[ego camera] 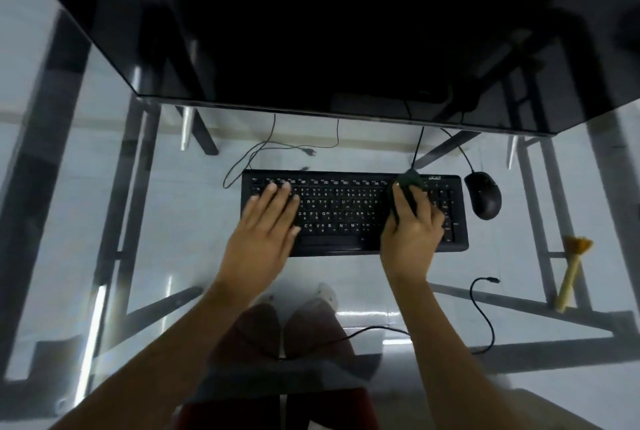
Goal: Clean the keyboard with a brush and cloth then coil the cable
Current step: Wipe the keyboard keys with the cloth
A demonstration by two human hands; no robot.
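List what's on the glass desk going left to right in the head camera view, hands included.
Left hand lying flat on the keyboard's left keys → right hand gripping a dark object over the right keys → black mouse → pale brush near the right edge.

- A computer desk in a home or small office; which of the two cannot be told.
- A black keyboard [353, 211] and a black mouse [483, 195] lie side by side on a see-through glass tabletop [173, 222].
- A large dark monitor [311, 31] stands behind them.
- Thin cables [263, 149] trail across the glass.
- Through the glass show a metal desk frame [135, 166] and a pale tiled floor [363, 312].
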